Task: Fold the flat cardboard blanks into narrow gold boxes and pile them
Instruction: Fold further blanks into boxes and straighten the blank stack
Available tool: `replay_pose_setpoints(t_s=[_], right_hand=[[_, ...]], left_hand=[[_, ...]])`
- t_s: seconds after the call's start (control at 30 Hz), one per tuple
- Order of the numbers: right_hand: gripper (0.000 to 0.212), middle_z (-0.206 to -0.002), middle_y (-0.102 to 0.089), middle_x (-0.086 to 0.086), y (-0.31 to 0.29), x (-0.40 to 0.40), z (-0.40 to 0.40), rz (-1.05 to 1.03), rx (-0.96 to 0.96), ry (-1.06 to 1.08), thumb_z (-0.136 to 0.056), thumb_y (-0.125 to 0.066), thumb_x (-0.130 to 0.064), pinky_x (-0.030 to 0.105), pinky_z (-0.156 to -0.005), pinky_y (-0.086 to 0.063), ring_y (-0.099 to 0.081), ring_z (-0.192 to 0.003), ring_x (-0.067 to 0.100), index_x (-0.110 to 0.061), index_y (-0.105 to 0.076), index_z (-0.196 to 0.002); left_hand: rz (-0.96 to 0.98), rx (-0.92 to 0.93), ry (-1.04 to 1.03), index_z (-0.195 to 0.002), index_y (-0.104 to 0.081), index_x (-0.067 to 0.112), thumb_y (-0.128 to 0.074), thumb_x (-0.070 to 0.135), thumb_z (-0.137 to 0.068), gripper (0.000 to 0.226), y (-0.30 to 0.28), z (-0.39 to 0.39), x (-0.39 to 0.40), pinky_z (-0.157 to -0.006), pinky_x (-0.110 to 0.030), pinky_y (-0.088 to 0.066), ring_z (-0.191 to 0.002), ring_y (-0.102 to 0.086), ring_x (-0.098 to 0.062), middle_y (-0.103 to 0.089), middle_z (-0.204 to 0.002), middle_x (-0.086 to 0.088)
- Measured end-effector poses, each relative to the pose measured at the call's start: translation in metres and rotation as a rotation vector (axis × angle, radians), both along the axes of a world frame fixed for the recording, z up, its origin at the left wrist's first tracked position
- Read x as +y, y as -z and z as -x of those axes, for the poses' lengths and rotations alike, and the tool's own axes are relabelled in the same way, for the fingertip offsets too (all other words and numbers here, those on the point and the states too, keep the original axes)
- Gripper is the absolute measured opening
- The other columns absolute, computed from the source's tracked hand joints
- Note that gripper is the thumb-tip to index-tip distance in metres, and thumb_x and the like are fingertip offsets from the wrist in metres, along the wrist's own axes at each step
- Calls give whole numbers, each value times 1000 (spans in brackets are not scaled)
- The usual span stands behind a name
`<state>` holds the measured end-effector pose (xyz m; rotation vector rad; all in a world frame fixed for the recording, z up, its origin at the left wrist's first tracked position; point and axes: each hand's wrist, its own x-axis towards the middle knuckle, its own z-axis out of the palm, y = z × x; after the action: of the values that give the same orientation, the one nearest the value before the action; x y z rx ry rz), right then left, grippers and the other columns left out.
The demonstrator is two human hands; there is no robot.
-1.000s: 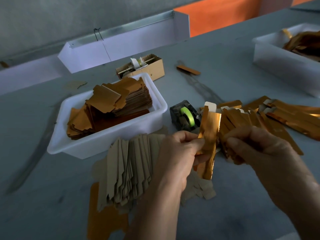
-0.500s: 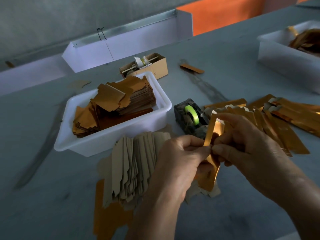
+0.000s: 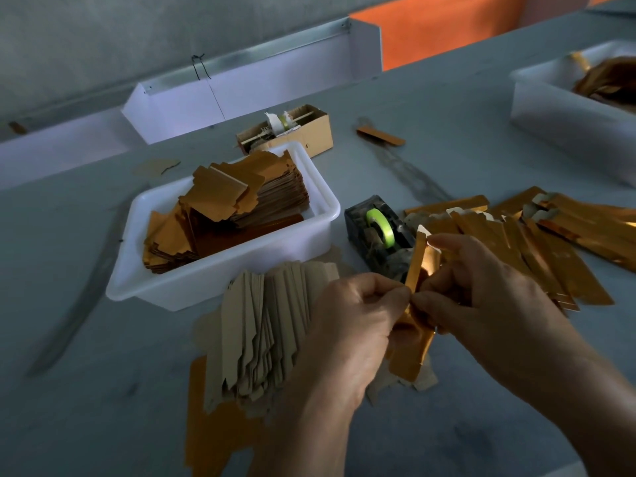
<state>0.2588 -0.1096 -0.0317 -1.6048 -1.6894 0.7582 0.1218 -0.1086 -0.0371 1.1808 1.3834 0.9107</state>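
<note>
A narrow gold box blank (image 3: 414, 266) stands nearly upright between my hands, partly folded, its white top flap showing. My left hand (image 3: 347, 325) pinches its left edge near the middle. My right hand (image 3: 481, 290) pinches the same piece from the right, fingers curled around its upper part. Under my left hand lies a fanned stack of flat blanks (image 3: 268, 335), grey side up. A pile of folded gold boxes (image 3: 537, 242) spreads across the table to the right.
A white tub (image 3: 220, 280) holds stacked gold blanks at centre left. A dark tape dispenser (image 3: 375, 235) with green tape sits just behind my hands. A small cardboard box (image 3: 292, 132) and another white tub (image 3: 564, 111) stand further back on the grey table.
The gold piece has been folded narrower, from a wide open panel to a slim strip. My right hand moved in and up to grip its upper part; the left kept its pinch.
</note>
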Motion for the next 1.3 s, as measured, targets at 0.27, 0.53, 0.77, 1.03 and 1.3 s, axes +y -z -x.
replay_pose_setpoints(t_s=[0.27,0.53,0.77,1.03,1.3], right_hand=[[44,-67,-52,-15,-11,-1,11,-62,-196,155,-82,-67,-33,20,-52,-38,-48,-60,-1,-23,-43,-118],[44,-79,-60,-14,-8,10,12,-32,30,95,-71,-66,-45,13,-58,-42,-59,-71,1,-28,-54,-110],[23,-79,-66,-8,15,21,2,5,450,181,-88,-59,-21,20,-61,-46,-64,-69,1,-36,-59,-105],[27,-98,-57,15,43,65,-56,-38,-403,446,-98,-41,-29,37,-68,-42,-52,-81,30,-9,-56,-107],[19,-112,-54,21,42,34,-50,-458,-407,449,-94,-52,-12,39,-77,-40,-47,-103,37,0,-65,-101]], left_hand=[[-284,193,-95,-77,-70,21,-63,22,-89,14,-3,-9,-7,-64,-48,-58,-65,-70,-16,-72,-69,1],[-316,153,-99,-89,-69,23,-61,21,-91,9,-11,9,-3,-62,-30,-60,-67,-70,-7,-73,-77,6],[-264,256,-118,-122,-54,27,-56,28,-92,30,-10,29,5,-46,-13,-48,-74,-68,3,-73,-90,8],[-373,395,-285,-88,-61,29,-52,15,-96,18,26,54,11,-55,-12,-51,-79,-68,3,-71,-88,13],[-338,230,-367,-88,-63,28,-54,15,-95,18,43,61,13,-55,-12,-51,-76,-70,0,-73,-83,9]])
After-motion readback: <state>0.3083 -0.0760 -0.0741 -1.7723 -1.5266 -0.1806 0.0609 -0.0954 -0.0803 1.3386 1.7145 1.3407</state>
